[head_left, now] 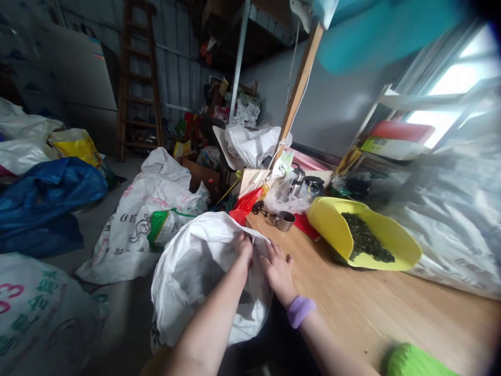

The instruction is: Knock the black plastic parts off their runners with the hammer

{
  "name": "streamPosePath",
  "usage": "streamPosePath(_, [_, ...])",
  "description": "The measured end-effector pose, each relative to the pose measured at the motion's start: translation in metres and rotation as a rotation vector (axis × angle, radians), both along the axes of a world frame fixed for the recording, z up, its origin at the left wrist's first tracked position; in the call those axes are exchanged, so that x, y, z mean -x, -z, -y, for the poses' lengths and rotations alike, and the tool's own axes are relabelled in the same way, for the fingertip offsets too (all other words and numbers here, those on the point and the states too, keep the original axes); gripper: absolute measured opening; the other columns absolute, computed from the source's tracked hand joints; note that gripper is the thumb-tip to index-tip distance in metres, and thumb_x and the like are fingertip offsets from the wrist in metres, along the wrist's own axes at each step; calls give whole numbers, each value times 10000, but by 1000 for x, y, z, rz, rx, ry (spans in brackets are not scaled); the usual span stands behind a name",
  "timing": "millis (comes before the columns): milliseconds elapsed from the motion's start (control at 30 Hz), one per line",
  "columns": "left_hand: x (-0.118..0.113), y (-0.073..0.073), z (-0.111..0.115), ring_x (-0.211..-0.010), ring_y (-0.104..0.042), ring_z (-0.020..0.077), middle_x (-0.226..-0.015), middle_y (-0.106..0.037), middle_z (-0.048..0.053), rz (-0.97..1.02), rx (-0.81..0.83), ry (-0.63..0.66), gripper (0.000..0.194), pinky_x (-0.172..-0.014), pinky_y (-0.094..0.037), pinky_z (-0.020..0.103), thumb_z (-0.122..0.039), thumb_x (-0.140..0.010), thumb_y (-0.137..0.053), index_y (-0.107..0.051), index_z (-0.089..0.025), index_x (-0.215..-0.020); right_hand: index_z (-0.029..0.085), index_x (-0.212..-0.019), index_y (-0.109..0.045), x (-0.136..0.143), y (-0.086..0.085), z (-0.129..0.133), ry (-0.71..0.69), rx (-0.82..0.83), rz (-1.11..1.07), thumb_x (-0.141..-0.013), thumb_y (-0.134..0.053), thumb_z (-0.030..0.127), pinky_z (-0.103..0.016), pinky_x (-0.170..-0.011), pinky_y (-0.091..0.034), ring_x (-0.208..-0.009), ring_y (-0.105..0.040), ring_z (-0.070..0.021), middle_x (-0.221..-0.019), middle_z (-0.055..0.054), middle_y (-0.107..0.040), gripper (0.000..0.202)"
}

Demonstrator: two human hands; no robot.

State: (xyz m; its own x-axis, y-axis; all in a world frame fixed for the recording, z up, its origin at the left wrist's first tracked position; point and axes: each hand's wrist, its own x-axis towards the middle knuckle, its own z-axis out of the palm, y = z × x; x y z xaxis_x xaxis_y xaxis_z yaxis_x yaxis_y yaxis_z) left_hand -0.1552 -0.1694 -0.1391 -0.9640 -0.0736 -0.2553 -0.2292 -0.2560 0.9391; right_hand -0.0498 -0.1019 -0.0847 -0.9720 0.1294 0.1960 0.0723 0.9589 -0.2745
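Observation:
A large white woven sack (176,261) stands with its mouth open beside the wooden table (329,292). Inside its rim, my left hand (245,249) has its fingers curled at the cloth near the table edge; whatever they pinch is too small to make out. My right hand (278,269), with a purple band on the wrist, lies on the outer side of the rim with its fingers spread. On the table, a yellow scoop (329,222) holds dark pieces. A metal cup (284,221) sits close behind my right hand.
Filled white sacks (43,313) and a blue bag (50,193) lie on the floor at left. A wooden ladder (138,78) leans at the back. Red plastic (247,204), a clear bag (287,193) and a green object (415,360) are on the table.

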Motion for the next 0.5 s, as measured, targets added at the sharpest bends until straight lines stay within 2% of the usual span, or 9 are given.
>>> streamPosePath(133, [3,-1,16,-1059,-566,173,-1225,-584,79,1,59,66,320,-856,-437,252,-226,-834,-486,-553,-228,-1147,161,-1362,-343,2,3,-3,18,33,6,-895,-278,298,-549,-1006,-165,-1271,-298,-229,-1397,-105,-360,491])
streamPosePath(233, [5,-6,39,-975,-604,170,-1103,-648,84,-23,125,174,308,-800,-461,245,-210,-775,-577,-593,-210,-1083,148,-1353,-358,2,1,-4,6,51,5,-896,-285,288,-545,-1004,-170,-1264,-309,-233,-1368,-113,-400,484])
streamPosePath(300, [3,-10,63,-810,-641,166,-904,-693,85,-23,197,271,215,-696,-482,243,-237,-754,-602,-636,-176,-957,155,-1347,-370,2,0,-4,1,69,2,-893,-297,280,-537,-1006,-168,-1256,-319,-236,-1356,-109,-415,477])
streamPosePath(367, [1,-14,93,-579,-621,165,-642,-666,65,11,292,404,149,-545,-469,243,-288,-713,-641,-653,-148,-762,167,-1344,-377,2,-1,-3,2,93,0,-888,-315,278,-533,-1012,-153,-1247,-326,-241,-1343,-108,-428,473])
streamPosePath(433, [-2,-17,125,-393,-538,160,-438,-577,27,74,399,546,171,-417,-410,239,-270,-577,-742,-625,-147,-581,182,-1344,-377,2,-1,-3,2,122,-1,-883,-337,280,-529,-1018,-130,-1240,-326,-247,-1333,-105,-432,473])
streamPosePath(500, [-7,-17,149,-304,-462,140,-340,-503,-17,129,487,622,223,-356,-355,224,-169,-425,-800,-585,-164,-483,199,-1347,-370,3,1,-4,5,154,-1,-882,-354,288,-524,-1024,-104,-1237,-319,-253,-1331,-100,-425,475])
